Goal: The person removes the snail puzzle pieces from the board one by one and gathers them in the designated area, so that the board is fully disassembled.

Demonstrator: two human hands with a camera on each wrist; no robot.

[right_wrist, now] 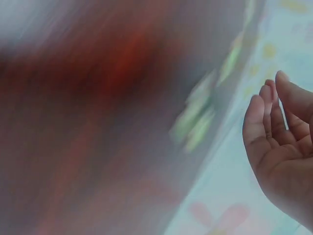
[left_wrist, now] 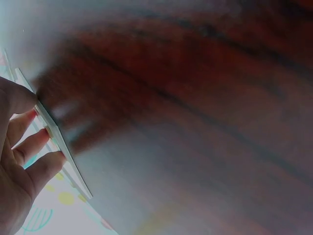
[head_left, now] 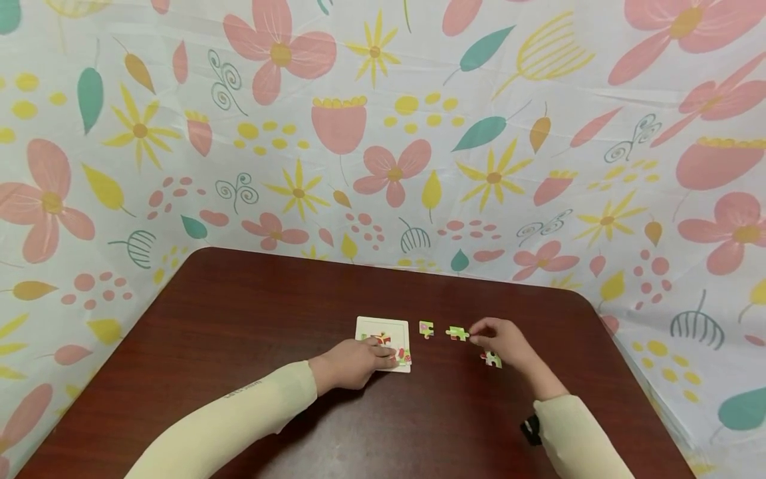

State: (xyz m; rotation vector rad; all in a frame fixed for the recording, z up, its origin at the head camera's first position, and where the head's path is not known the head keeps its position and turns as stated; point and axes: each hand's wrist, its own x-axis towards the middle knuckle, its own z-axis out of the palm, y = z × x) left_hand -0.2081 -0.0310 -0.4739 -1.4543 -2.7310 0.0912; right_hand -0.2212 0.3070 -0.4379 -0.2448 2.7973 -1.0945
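Note:
A square white puzzle board (head_left: pixel 368 326) with coloured picture parts on it lies flat on the table (head_left: pixel 299 299). My left hand (head_left: pixel 353 362) rests on its lower left part, with fingers (left_wrist: pixel 46 169) on the face and the thumb at the edge, hiding some of the picture. To the right of the board are a small puzzle piece (head_left: pixel 426 328), a wider green puzzle piece (head_left: pixel 457 333) and a green-and-white puzzle piece (head_left: pixel 493 360). My right hand (head_left: pixel 505 340) is over the table beside these two right-hand pieces, its fingers (right_wrist: pixel 254 117) loosely bent and nothing between them.
The dark wooden table has rounded far corners. Behind it and along its sides hangs a white cloth (head_left: pixel 395 86) printed with flowers and leaves. A black band (head_left: pixel 530 430) is on the right wrist, beside the pale sleeve (head_left: pixel 577 432).

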